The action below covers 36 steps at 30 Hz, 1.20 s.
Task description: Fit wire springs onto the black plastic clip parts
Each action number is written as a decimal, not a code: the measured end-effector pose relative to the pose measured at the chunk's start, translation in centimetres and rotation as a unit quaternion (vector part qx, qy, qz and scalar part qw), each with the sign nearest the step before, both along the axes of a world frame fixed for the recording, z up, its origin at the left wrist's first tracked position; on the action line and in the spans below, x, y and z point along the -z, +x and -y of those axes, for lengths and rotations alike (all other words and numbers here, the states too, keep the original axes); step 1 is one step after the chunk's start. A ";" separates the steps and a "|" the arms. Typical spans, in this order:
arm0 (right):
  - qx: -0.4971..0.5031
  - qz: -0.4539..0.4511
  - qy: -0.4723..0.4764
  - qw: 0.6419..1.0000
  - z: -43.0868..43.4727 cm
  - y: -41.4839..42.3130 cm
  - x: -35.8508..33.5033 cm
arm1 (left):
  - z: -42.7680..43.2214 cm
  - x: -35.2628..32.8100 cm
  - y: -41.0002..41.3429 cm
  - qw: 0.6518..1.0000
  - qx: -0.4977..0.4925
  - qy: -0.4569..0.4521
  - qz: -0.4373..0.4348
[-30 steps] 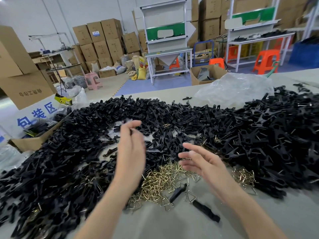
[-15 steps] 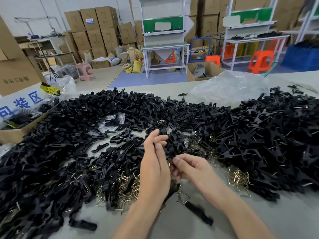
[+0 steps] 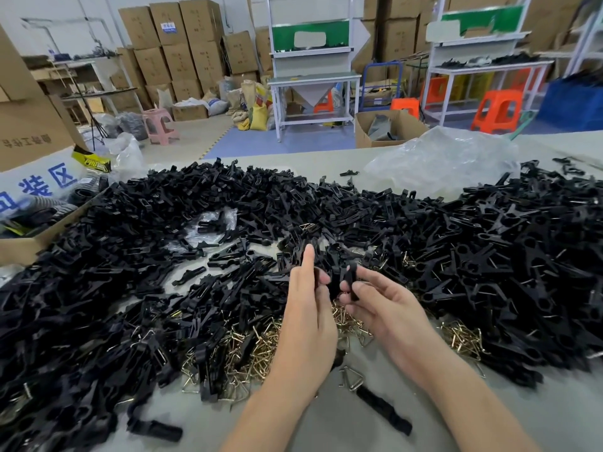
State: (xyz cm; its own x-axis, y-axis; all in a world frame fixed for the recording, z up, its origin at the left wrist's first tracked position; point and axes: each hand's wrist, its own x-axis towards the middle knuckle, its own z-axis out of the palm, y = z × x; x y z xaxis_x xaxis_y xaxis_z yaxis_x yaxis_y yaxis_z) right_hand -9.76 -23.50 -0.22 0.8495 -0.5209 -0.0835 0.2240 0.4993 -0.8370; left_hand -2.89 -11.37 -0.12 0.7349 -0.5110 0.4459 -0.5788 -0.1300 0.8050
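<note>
The worktop (image 3: 571,415) carries a heap of black clip parts (image 3: 130,288) spreading from edge to edge, far too many to count. Nearer the person lies a smaller pile of brass springs (image 3: 254,350), also beyond counting, and a second patch of them shows further right.

Both hands meet above that pile. The left hand (image 3: 308,321) has one finger raised, the rest curled toward something dark; I cannot tell whether it grips anything. The right hand (image 3: 388,308) pinches one held part (image 3: 351,277) between thumb and fingers, its long axis roughly upright.

The move to come is likely fetching a spring. The springs lie directly below the fingers, and one loose spring (image 3: 350,378) sits between the wrists, nearer the left.
</note>
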 end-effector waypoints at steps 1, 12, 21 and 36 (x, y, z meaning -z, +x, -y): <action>-0.001 0.005 0.016 1.000 0.1 0.0 -0.1 | 0.0 0.2 0.2 1.000 -0.002 -0.006 -0.011; -0.016 -0.002 -0.009 1.000 -0.2 -0.2 -0.5 | -0.1 -0.4 0.1 0.994 -0.006 -0.068 -0.087; -0.008 -0.018 0.003 1.000 -0.4 -0.2 -0.7 | -0.2 -0.4 0.0 0.988 0.003 -0.086 -0.132; 0.021 -0.014 -0.035 0.999 0.1 -0.3 -0.6 | -0.2 -0.2 -0.1 0.993 0.025 -0.060 -0.094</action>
State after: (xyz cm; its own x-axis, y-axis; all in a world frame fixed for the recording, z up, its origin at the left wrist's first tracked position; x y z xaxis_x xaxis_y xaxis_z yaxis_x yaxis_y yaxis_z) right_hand -10.09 -23.58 0.42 0.8242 -0.5620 -0.0695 0.2196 0.4303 -0.8755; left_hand -2.96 -11.16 0.07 0.7868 -0.4997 0.3623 -0.4192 -0.0017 0.9079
